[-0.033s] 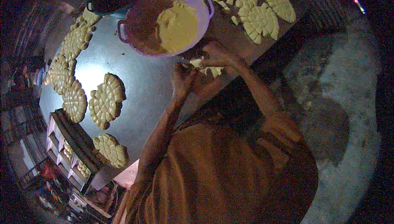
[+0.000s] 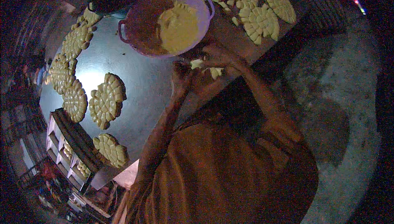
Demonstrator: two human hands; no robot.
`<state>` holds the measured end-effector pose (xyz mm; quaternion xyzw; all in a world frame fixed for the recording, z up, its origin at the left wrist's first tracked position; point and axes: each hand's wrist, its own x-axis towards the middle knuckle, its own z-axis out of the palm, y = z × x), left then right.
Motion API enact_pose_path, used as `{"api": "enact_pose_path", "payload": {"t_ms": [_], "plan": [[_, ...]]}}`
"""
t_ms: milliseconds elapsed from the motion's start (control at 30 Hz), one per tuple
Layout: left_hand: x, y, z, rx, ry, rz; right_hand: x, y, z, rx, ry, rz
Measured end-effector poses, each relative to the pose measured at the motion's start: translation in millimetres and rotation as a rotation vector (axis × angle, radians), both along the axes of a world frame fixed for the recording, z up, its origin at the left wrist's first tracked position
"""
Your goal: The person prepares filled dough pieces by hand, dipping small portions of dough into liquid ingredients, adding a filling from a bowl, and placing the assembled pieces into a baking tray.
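Observation:
My left hand [image 2: 182, 75] is closed at the table's near edge, its fingertips at a small pale piece of dough [image 2: 197, 64]. From the other side my right hand [image 2: 223, 56] bends its fingers in toward the same piece; dim light and blur hide the exact grip. More dough [image 2: 216, 73] shows just below the right hand. Beyond both hands stands a purple two-handled basin [image 2: 141, 27] with a soft yellowish mass [image 2: 178, 27] inside.
Scored round dough slabs lie along the table's left side, one nearer the middle [image 2: 107, 101] and another by the edge [image 2: 110, 150]. More cut dough [image 2: 258, 20] is at the far right. A compartmented rack [image 2: 67, 150] stands at the lower left.
Both hands have shifted slightly over the dough, and less of it shows between the fingers. The basin and the slabs stay where they were.

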<state>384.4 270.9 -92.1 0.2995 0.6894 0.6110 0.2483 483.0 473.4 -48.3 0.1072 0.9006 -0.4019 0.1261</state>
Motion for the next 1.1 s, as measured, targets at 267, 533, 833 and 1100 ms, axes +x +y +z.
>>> {"api": "enact_pose_path", "payload": {"t_ms": [267,533,833,1100], "plan": [[-4.9,3.3,36.1,-0.206,0.285,-0.152,12.2,11.1,-11.5,0.169,0.519,0.197],[-7.9,-4.8,32.2,-0.084,0.032,-0.182,12.9,14.3,37.4,0.081,0.664,0.083],[-16.3,-13.6,31.6,-0.086,-0.183,-0.143,24.1,26.3,114.1,-0.482,0.803,-0.178],[-23.0,-33.9,15.8,-0.001,-0.252,0.065,67.6,55.2,161.3,-0.331,0.966,-0.74]]}}
